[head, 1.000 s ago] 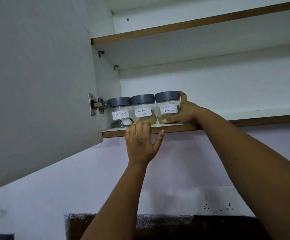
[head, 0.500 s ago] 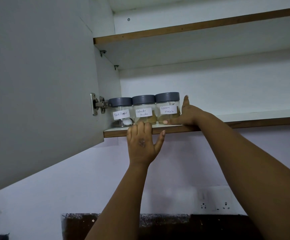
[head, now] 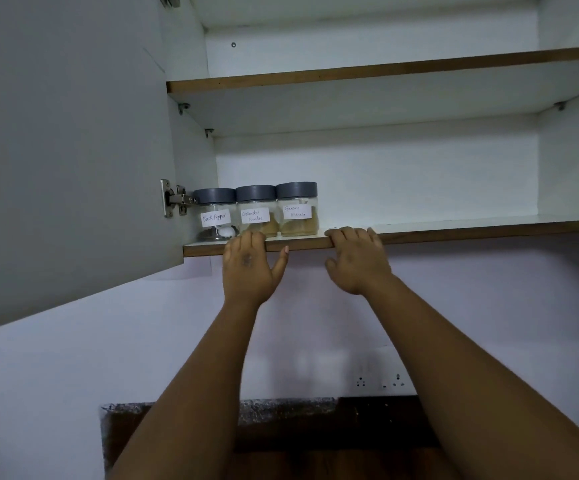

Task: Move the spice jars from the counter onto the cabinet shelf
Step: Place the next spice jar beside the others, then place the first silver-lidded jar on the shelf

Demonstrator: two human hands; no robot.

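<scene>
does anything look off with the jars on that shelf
Nothing stands out. The three grey-lidded jars, Black Pepper, Coriander Powder and Garam Masala, stand upright in a tight row at the shelf's left end, labels facing out, no spill visible.

We see an open grey cabinet door (head: pixel 66 150) swung out at left, hung on a metal hinge (head: pixel 174 199) at the cabinet's side wall. An upper shelf (head: pixel 385 69) with a brown front edge runs above. Small metal shelf pegs (head: pixel 183 107) sit under it. Below the cabinet, pale wall (head: pixel 73 358) with a white socket plate (head: pixel 381 381), blurred, possibly two outlets. A dark brown panel (head: pixel 315 434) spans the bottom.
</scene>
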